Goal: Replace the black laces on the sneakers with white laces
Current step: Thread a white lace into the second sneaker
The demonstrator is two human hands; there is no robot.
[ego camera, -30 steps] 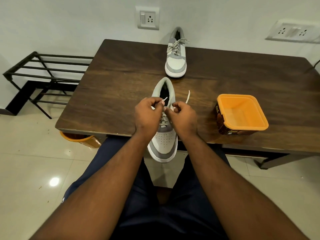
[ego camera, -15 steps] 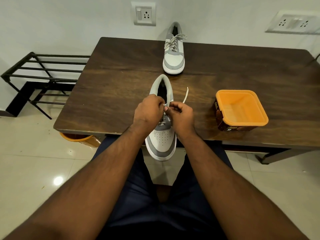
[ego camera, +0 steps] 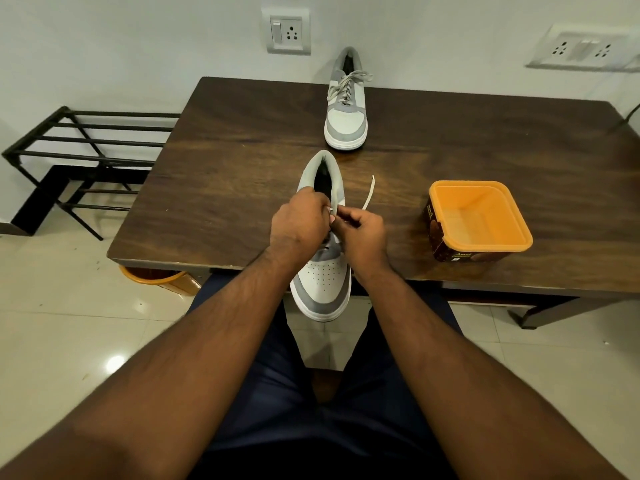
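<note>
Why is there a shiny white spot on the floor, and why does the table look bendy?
In the head view, the white spot is a lamp's glare on the glossy floor tiles; the wide-angle lens bends the table edges; the left hand and right hand on the near sneaker look sharp.

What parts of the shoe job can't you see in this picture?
- Head view: the near sneaker's eyelets and lacing are hidden behind the left hand and right hand.
- The white lace vanishes into the right hand; its other end is unseen.
- The orange tub's label is too small to read.
- The orange bin is mostly hidden under the table.
</note>
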